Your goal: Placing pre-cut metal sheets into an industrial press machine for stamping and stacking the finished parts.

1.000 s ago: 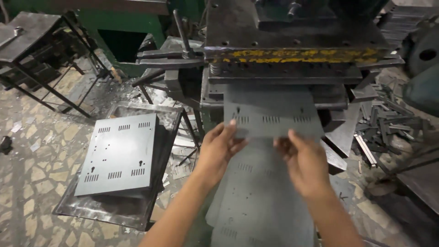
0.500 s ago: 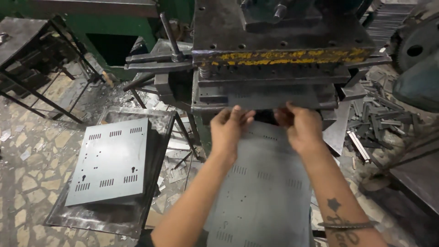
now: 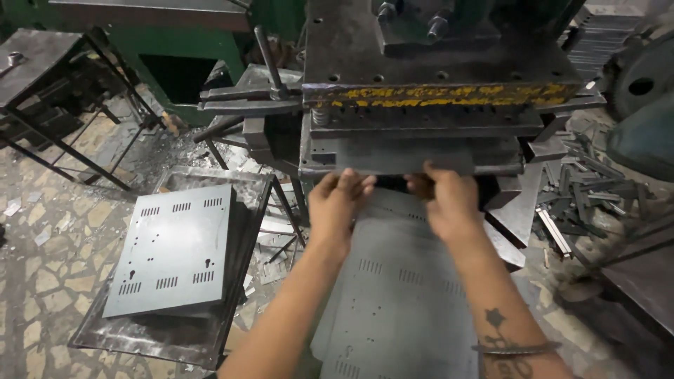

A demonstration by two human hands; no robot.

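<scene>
Gripping metal sheet [image 3: 400, 295] | left hand [image 3: 337, 203] fingers curled on it | right hand [image 3: 449, 203] likewise | at press [image 3: 421, 105]

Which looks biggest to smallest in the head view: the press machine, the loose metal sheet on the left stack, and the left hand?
1. Press machine, largest.
2. Metal sheet on the left stack.
3. Left hand, smallest, though it is nearer the camera.
</scene>
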